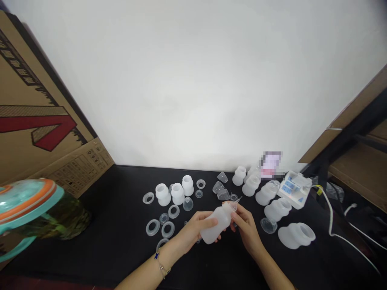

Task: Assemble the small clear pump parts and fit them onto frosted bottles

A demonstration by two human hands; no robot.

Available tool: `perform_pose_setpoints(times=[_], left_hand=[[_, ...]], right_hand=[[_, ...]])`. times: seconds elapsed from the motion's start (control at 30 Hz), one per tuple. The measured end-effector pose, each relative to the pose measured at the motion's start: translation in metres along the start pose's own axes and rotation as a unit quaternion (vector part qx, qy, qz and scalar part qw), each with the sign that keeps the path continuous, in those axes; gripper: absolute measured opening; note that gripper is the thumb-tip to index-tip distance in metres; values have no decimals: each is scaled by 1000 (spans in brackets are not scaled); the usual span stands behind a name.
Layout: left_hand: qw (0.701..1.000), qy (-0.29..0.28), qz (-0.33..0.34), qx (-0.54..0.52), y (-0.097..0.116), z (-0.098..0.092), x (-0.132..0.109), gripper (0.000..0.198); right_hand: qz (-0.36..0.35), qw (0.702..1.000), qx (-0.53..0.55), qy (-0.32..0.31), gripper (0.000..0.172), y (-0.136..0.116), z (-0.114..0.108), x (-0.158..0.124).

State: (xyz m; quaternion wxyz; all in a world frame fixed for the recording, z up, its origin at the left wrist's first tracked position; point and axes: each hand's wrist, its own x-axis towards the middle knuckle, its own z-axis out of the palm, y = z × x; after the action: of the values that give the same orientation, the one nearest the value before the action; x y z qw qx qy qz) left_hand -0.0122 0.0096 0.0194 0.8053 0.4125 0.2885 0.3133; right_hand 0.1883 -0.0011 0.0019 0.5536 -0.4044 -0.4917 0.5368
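My left hand (pixel 198 229) is wrapped round the body of a frosted white baby bottle (pixel 215 226), which tilts up to the right. At its mouth, the fingers of my right hand (pixel 243 225) pinch a clear, pointed teat-like top (pixel 233 205). Fingers partly cover the joint, so I cannot tell how firmly the top sits. Loose ring collars (pixel 167 229) lie left of my hands, with a clear dome cap (pixel 188 204) among them. Just beyond the bottle are several clear cup-shaped pieces (pixel 223 194).
Open white bottles (pixel 163 195) stand at the left back, and more bottles (pixel 277 209) line the right. Behind those are a white box-like device (pixel 294 189) with a cable (pixel 331 217) and a blurred screen (pixel 270 164). A large teal-lidded jar (pixel 57 217) and a cardboard box (pixel 39 108) flank the left.
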Motion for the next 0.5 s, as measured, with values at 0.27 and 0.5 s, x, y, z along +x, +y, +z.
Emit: perform_pose_setpoints(times=[0.27,0.5], left_hand=[[1000,1,7,30,0,-1,0,47],[997,-1,27,76,0,1,-1,47]], right_hand=[[-5,999,-38,18,50,-2,0,1],[-6,998,-55,19,47,-1,-3,1]])
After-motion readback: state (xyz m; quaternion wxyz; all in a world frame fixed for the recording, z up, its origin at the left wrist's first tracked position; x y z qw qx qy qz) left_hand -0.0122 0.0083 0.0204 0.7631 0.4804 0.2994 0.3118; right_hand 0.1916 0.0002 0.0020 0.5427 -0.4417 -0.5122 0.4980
